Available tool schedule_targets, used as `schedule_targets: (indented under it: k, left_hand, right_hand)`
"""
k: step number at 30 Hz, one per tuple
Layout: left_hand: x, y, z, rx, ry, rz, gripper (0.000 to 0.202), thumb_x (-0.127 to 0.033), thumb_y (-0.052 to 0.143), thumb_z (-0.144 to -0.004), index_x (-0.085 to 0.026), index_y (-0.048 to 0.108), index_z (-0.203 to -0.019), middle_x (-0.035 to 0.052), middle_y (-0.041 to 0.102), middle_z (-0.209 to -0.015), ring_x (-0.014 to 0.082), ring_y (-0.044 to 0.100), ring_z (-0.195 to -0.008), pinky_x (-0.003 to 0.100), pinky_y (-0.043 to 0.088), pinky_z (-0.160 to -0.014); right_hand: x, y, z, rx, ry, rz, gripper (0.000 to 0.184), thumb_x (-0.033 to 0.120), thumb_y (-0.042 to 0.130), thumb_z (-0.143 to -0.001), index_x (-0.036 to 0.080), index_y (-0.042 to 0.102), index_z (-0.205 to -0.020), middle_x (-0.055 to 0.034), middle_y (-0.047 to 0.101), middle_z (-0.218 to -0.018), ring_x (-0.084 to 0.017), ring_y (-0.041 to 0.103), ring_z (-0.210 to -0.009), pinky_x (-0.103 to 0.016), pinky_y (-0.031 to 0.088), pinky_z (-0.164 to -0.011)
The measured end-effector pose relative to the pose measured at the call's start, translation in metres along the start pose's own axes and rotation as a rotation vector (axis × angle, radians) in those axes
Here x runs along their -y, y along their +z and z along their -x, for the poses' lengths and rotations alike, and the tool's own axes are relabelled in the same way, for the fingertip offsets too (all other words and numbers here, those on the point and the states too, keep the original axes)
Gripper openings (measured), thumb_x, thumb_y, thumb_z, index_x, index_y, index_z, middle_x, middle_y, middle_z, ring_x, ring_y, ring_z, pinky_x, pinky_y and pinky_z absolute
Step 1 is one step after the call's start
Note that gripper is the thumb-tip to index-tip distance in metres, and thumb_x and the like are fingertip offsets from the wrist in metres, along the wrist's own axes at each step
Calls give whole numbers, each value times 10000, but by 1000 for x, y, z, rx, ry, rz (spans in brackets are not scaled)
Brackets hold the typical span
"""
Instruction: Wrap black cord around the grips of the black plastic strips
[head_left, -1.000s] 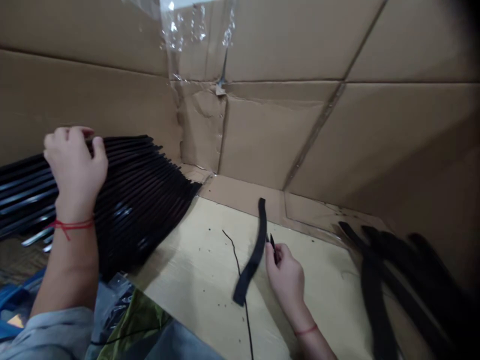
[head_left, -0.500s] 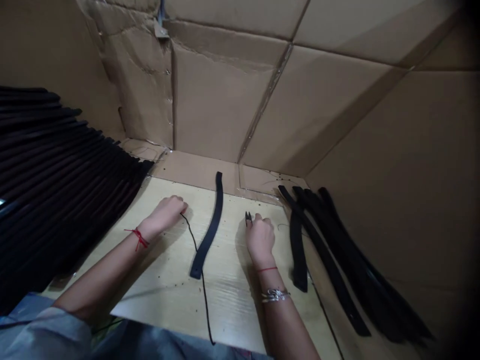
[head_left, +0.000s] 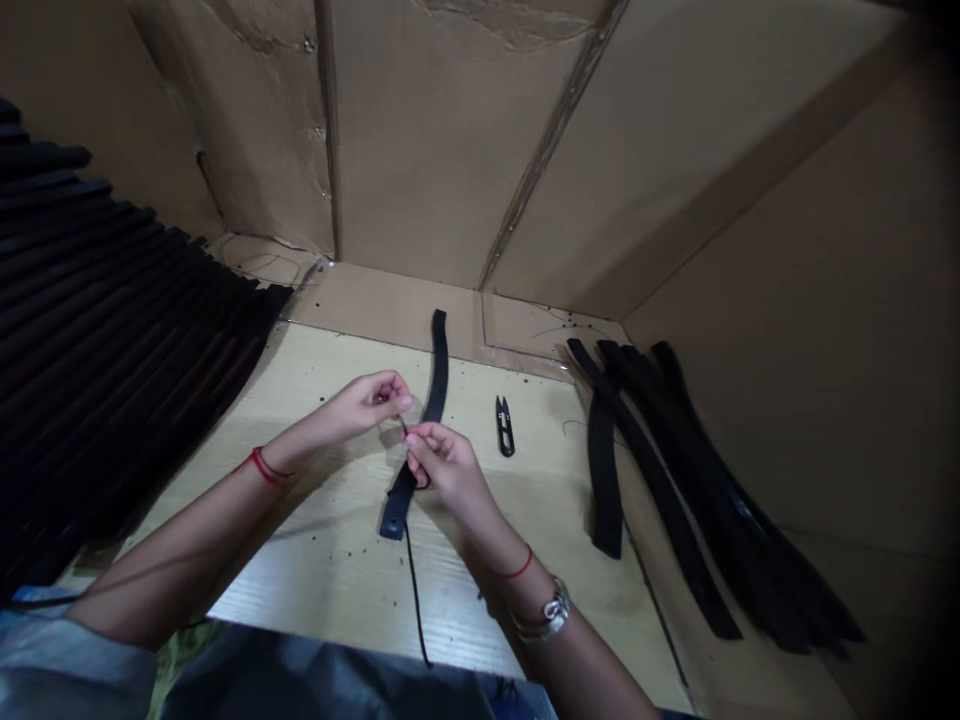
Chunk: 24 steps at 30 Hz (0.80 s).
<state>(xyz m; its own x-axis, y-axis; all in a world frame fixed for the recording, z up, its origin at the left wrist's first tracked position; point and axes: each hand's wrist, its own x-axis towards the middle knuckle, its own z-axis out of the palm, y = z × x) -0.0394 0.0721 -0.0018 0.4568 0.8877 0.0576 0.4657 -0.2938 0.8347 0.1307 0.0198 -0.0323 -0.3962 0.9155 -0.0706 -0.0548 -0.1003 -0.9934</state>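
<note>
- At the far left, a tall stack of ribbed black strips (head_left: 112,300) leans against the brown corrugated cardboard lining (head_left: 450,150), its lower edge beside the pale wood-grain desk (head_left: 300,590)
- The left hand (head_left: 367,405), with a red string (head_left: 262,465) around its wrist, is curled closed, its fingertips pinched together on what appears to be the upper part of a thin black cord (head_left: 415,600)
- The cord drops between the hands, passes the near end of a flat black strap (head_left: 438,370), and trails across the desk toward the person
- The strap's long axis runs from the far edge of the desk toward the person, tilting left at its near end; the right hand is nearer to it, directly over its lower half, while the left hand is just to its left
- The right hand (head_left: 444,465) is also nearly closed, finger and thumb apparently pinching the cord just below the left hand; the fine cord is hard to follow there
- Just right of it, small black thread snips (head_left: 504,428) lie untouched on the desk
- At the right, long curved black straps (head_left: 652,490) lie fanned out together
</note>
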Motion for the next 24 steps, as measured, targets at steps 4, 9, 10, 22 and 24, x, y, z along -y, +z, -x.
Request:
schedule_targets:
  k: [4,9,10,22,24]
  left_hand:
    - [-3,27,-39,-145,-177,-83,399,-499,506,-948,-132,565,-804,60,605,-788,188,587,-778,288,448,-740]
    - [-21,55,-77,-174,-323,-74,322,-378,745,-831,-106,585,-765,55,609,-848,197,593,-907,374,464,-891]
    - [-21,55,-81,-178,-332,-38,284,-346,715,-866,-104,591,-782,47,608,-854,182,593,-898,367,472,-889]
    - [-20,18,-16,-325,-80,769,368,-512,524,-912,-147,494,-882,-17,496,-644,95,465,-553,176,379,-517]
    - [-26,26,5,-306,-72,852,364,-501,550,-897,-139,509,-887,-17,485,-621,90,437,-529,169,348,-486]
  right_hand:
    - [5,-10,5,296,166,-24,321,430,699,-814,123,606,-822,24,581,-580,-56,464,-439,-181,344,-422]
    - [13,-9,11,725,352,-19,333,420,748,-768,108,645,-826,8,631,-588,-70,555,-452,-167,406,-424]
    - [15,-10,11,778,374,-16,332,413,755,-761,107,644,-824,11,633,-589,-67,563,-454,-160,408,-423]
    - [60,-59,25,839,200,-71,287,359,785,-731,98,675,-774,-11,624,-581,-53,427,-365,-173,269,-319]
    - [61,-61,25,518,56,-91,282,396,761,-759,133,661,-766,4,622,-630,-40,396,-424,-170,270,-376]
